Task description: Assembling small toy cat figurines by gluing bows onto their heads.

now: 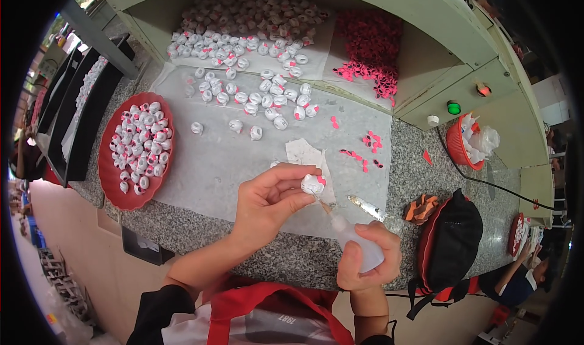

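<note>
My left hand (261, 202) pinches a small white rounded piece (311, 185) with a pink patch between thumb and fingers. In my right hand (388, 247) is a translucent squeeze bottle (362, 238), tilted so that its thin nozzle meets the underside of the piece; whether they touch I cannot tell. Beyond my left hand lies a torn scrap of white paper (302, 153). A flat, stained metal strip (366, 207) rests near the bottle. Small pink cut-outs (372, 141) are scattered on the white sheet (207, 156) farther right.
Many similar white pieces fill a red scalloped dish (105, 173) at left and spread under the green shelf (420, 111). A pink heap (368, 38) lies there too. At right are an orange basket (457, 143), a cable (486, 187) and a black bag (453, 241).
</note>
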Action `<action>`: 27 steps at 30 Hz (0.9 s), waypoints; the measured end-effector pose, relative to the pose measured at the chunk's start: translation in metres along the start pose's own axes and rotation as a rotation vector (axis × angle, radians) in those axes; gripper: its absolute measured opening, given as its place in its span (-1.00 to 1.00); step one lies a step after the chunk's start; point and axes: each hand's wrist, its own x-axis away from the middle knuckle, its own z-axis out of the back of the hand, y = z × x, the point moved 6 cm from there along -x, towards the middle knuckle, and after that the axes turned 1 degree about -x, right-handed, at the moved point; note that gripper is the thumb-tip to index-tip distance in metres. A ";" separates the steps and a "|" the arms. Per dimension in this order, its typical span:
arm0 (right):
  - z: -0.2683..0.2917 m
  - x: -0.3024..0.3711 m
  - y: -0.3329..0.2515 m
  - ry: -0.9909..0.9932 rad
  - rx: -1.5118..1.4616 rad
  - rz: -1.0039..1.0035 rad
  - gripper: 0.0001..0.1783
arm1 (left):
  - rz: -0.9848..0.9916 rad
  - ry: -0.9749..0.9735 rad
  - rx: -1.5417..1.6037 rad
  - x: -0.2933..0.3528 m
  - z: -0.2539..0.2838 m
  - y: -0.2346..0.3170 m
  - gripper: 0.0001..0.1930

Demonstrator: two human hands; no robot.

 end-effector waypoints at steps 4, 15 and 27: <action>-0.001 -0.001 -0.001 0.001 0.019 0.010 -0.68 | -0.013 -0.018 -0.002 0.000 -0.002 0.001 -0.66; -0.002 -0.004 -0.003 -0.050 0.037 0.004 -0.71 | -0.077 0.011 -0.053 0.000 -0.002 0.003 -0.66; 0.004 -0.005 0.000 -0.011 0.070 0.000 -0.70 | -0.039 0.044 -0.052 -0.001 -0.001 0.003 -0.66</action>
